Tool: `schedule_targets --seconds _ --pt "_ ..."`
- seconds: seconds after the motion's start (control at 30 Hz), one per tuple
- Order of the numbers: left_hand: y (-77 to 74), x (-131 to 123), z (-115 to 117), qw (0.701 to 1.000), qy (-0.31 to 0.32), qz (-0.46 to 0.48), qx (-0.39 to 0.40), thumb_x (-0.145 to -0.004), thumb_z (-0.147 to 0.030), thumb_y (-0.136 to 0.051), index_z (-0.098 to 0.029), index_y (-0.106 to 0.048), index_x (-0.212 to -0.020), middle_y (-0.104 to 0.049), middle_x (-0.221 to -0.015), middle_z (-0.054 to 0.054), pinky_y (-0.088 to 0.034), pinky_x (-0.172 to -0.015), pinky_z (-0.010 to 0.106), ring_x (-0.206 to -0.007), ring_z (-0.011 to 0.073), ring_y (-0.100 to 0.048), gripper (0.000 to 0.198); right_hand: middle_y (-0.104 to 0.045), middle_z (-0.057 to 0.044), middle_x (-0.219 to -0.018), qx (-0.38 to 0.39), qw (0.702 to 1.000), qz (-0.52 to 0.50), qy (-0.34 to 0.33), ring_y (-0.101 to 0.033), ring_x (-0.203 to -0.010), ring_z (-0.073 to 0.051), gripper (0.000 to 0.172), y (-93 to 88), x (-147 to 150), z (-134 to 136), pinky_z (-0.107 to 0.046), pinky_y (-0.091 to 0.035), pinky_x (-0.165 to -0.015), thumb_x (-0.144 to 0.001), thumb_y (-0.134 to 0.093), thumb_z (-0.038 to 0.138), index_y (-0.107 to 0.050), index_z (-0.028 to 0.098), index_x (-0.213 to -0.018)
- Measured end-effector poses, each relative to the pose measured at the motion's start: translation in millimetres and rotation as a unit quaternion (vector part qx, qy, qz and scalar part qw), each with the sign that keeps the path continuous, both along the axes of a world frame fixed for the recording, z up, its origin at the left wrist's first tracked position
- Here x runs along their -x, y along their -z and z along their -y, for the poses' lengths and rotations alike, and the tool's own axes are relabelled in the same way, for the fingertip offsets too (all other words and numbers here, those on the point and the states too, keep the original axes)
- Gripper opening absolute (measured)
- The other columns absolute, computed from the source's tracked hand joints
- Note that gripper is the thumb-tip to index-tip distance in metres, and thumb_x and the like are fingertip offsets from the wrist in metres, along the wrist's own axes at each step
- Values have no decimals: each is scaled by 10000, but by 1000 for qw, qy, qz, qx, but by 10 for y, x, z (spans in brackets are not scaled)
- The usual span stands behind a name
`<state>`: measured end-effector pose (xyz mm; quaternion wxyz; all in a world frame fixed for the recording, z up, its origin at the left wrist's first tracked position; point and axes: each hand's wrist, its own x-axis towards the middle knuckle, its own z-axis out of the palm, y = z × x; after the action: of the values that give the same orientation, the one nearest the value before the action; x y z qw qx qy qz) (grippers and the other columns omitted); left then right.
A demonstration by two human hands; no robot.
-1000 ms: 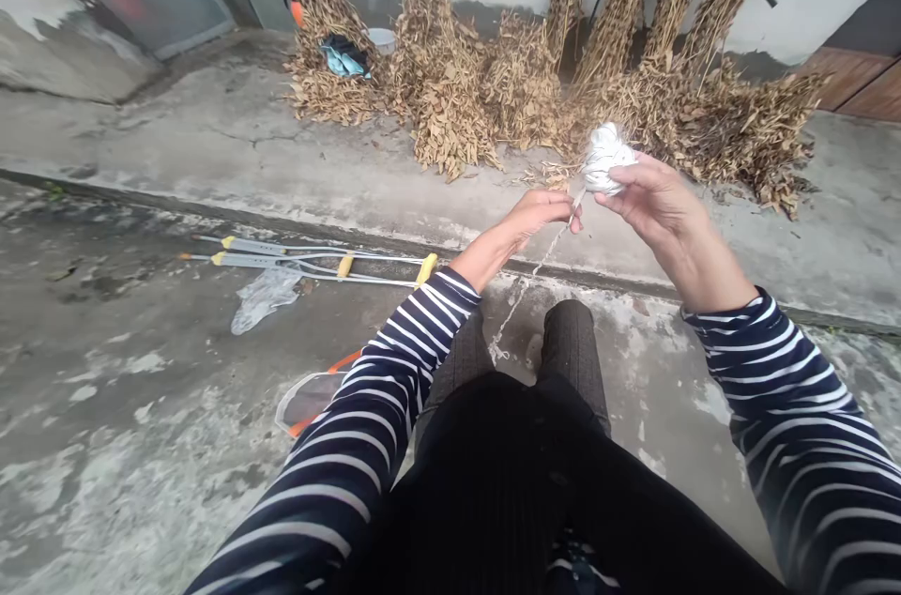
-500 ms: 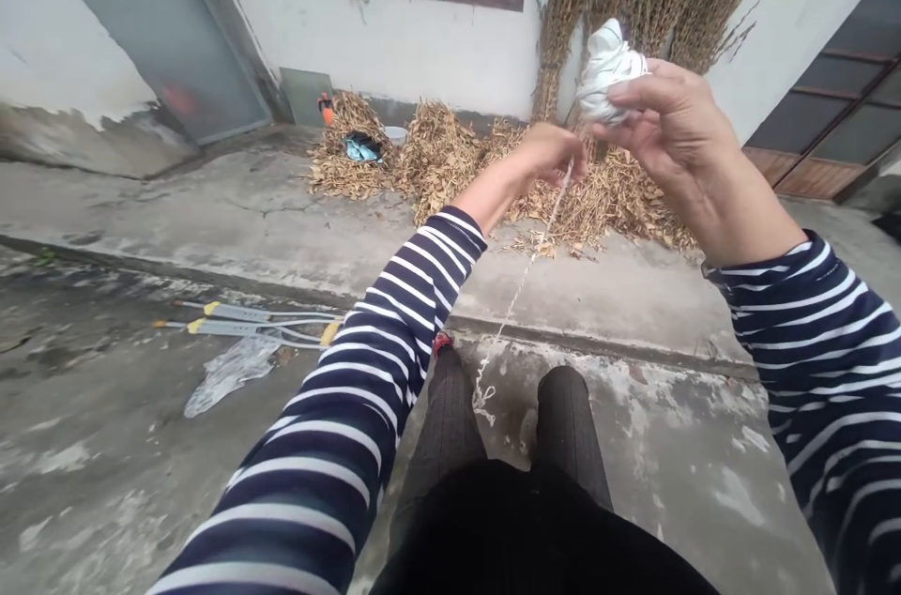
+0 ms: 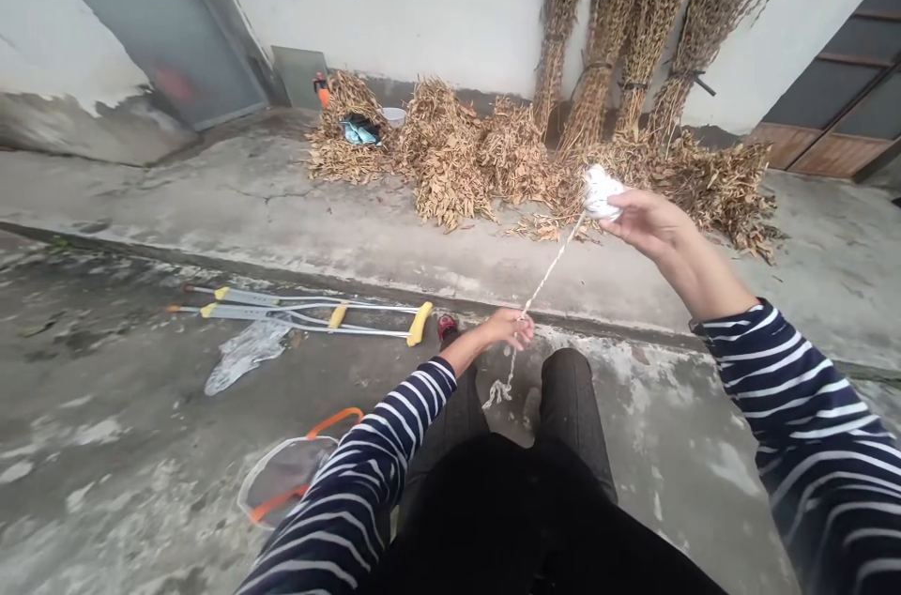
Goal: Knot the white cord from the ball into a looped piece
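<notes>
Twine ball [image 3: 602, 193], white, is held in the right hand [image 3: 648, 224] at arm's length, above the concrete ground [image 3: 739, 445], and shows against the dried plant heaps [image 3: 450, 154]. That hand is curled loosely around the ball's underside. Twine [image 3: 553, 262] runs taut-looking from the ball down to the left hand [image 3: 503, 329], which pinches it in a narrow grip just above the knees [image 3: 570, 389]. Below that hand, a short tangle [image 3: 498, 393] of twine hangs loose.

Left of the hands lie two crutches [image 3: 302, 313] with yellow grips, beside a clear plastic bag [image 3: 246, 356]. A round orange-edged frame [image 3: 296, 478] lies under the left forearm. The heaps line the wall [image 3: 394, 13], with tied upright bundles [image 3: 619, 32] against it and a blue cloth [image 3: 361, 131] on the leftmost heap.
</notes>
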<state>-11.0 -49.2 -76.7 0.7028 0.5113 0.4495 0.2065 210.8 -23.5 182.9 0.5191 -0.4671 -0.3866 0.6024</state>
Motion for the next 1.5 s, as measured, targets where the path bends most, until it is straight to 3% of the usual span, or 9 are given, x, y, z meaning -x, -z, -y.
schedule_targets --seconds 0.07,0.13,0.27,0.33,0.43,0.53,1.03,1.2,1.5 --pt "157 58 0 998 -32 -53 1 -852 -204 -743 -95 -626 -806 -668 -738 47 -584 -623 263 -698 142 -657 167 -739 -9 -757 7 1000 -18 -11 -701 -649 -118 239 79 -19 70 -180 -636 -545 -703 -662 -9 -648 167 -865" --pt "148 82 -87 995 -58 -75 -15 -768 -128 -792 -94 -652 -844 -687 -796 47 -579 -657 247 -760 153 -668 163 -748 -3 -780 16 999 -32 -23 -704 -650 -116 263 148 -33 138 -174 -635 -547 -697 -648 -8 -650 176 -884" --pt "-293 -82 -324 989 -117 -31 -86 -754 -71 -772 -153 -659 -1229 -670 -1322 108 -572 -778 196 -1095 172 -654 495 -767 -22 -868 50 996 -35 -58 -711 -663 -121 296 362 -74 215 -170 -637 -548 -667 -662 7 -663 164 -918" --pt "-598 -253 -365 975 -136 110 -140 -812 -105 -732 -161 -635 -1298 -616 -1430 137 -597 -774 237 -1167 198 -639 499 -764 -25 -868 61 995 -29 -77 -708 -654 -130 319 509 -100 227 -185 -640 -539 -648 -678 15 -671 163 -931" --pt "-957 -493 -284 952 -121 241 -142 -829 -151 -749 -145 -676 -1208 -729 -1200 113 -604 -769 272 -978 172 -706 386 -755 -24 -849 58 991 -24 -118 -700 -648 -134 361 720 -146 236 -193 -640 -537 -633 -708 31 -684 170 -966" --pt "-1109 -591 -120 951 -144 247 -119 -881 -189 -710 -97 -702 -980 -724 -788 38 -566 -696 243 -663 102 -663 136 -751 -33 -844 35 988 -26 -149 -693 -646 -133 360 878 -196 260 -188 -636 -537 -623 -724 60 -682 169 -963" --pt "-1005 -274 26 987 -62 102 -110 -839 -28 -627 -75 -671 -821 -679 -641 17 -457 -545 195 -528 77 -609 67 -731 -19 -876 -11 988 -105 -114 -652 -697 -139 499 1411 -188 578 -210 -550 -544 -515 -659 150 -641 213 -1009" --pt "-990 -65 136 984 44 162 -52 -876 -185 -651 -87 -674 -878 -639 -602 5 -406 -500 194 -469 64 -538 100 -749 -85 -1031 -13 990 -88 -107 -700 -842 -211 570 1454 -242 609 -265 -559 -579 -476 -646 198 -658 202 -1046" --pt "-970 13 177 964 120 236 2 -724 -528 -853 -118 -658 -858 -507 -440 -45 -285 -420 199 -363 61 -410 474 -746 -100 -1039 -22 987 -61 -147 -634 -638 -177 522 1498 -276 655 -259 -480 -431 -464 -671 238 -680 188 -983"
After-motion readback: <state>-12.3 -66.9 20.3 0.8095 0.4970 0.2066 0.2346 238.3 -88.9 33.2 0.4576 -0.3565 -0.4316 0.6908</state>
